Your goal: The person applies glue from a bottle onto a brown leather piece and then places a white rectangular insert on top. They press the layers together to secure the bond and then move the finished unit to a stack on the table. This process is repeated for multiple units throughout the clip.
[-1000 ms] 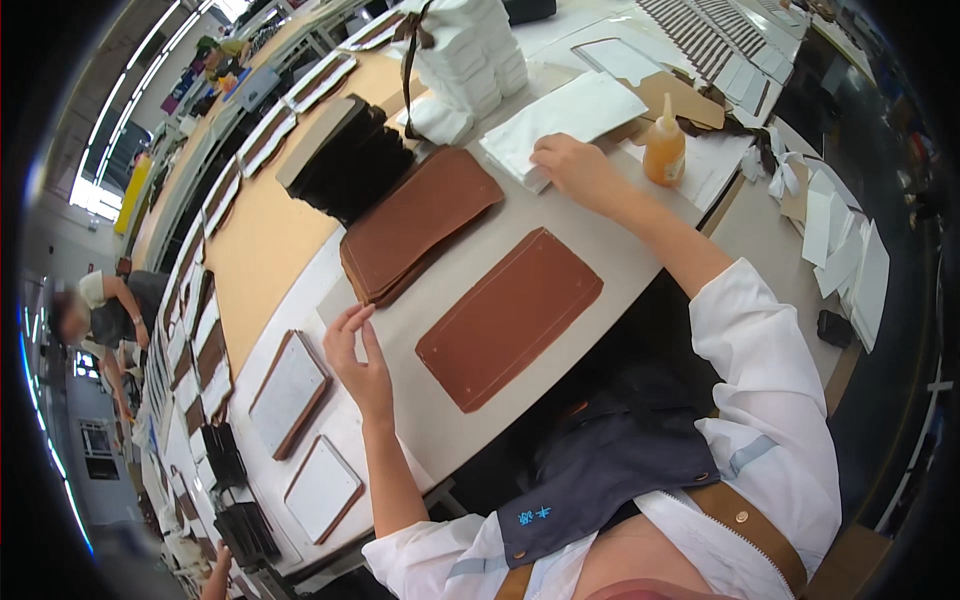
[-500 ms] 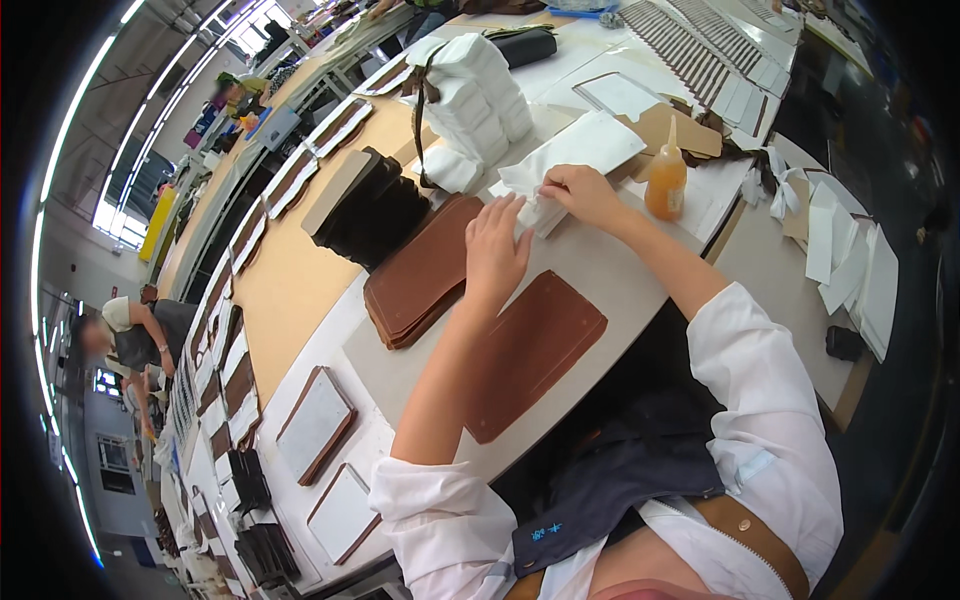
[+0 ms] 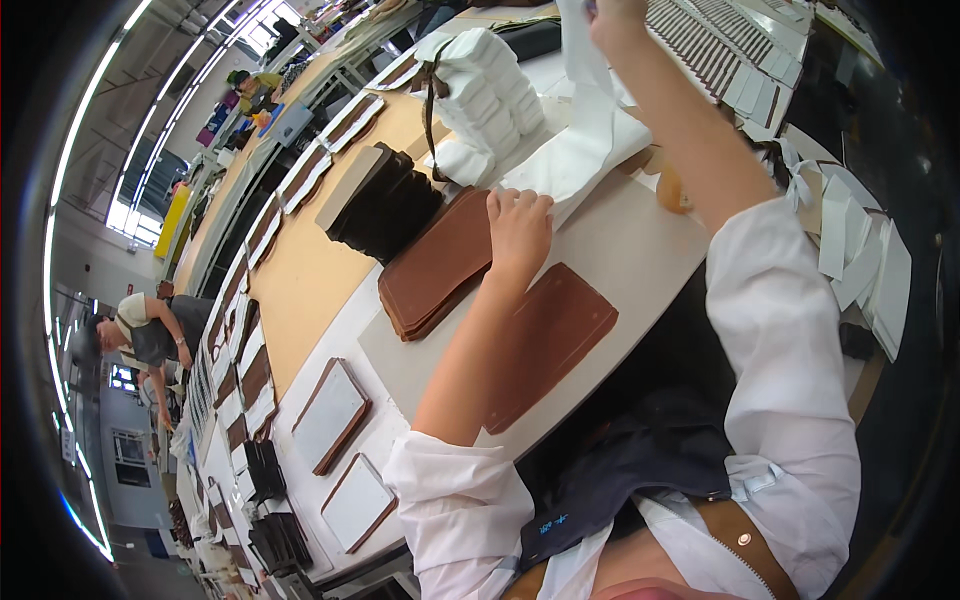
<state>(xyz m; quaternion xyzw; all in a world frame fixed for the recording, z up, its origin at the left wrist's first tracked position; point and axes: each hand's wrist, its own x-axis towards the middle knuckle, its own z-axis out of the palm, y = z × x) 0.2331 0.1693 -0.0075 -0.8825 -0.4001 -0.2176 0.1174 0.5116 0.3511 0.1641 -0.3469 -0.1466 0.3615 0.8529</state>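
Note:
My right hand [image 3: 615, 22] is raised at the top edge, closed on a white sheet [image 3: 583, 62] that it lifts off the white stack [image 3: 612, 140]; the raised part hangs like a strip. At the stack's near end is my left hand [image 3: 522, 232], its fingers bent and close together against the end of the white sheets; the fingertips are partly hidden. Beside it on the left lies a pile of brown leather pieces [image 3: 432, 268]. A single brown leather panel [image 3: 555, 345] lies flat on the grey board [image 3: 640, 235], partly behind my left forearm.
A pile of black pieces [image 3: 385, 205] and tall bundled white stacks [image 3: 485, 95] stand beyond the leather. An orange bottle [image 3: 672, 190] is mostly behind my right forearm. White-topped brown panels [image 3: 332, 412] lie at the left. White scraps [image 3: 845, 235] lie at right. A person [image 3: 155, 330] bends over the table.
My right hand has moved up and away, pulling the white sheet up from the stack. My left hand has shifted slightly right and nearer, its fingers now more bent.

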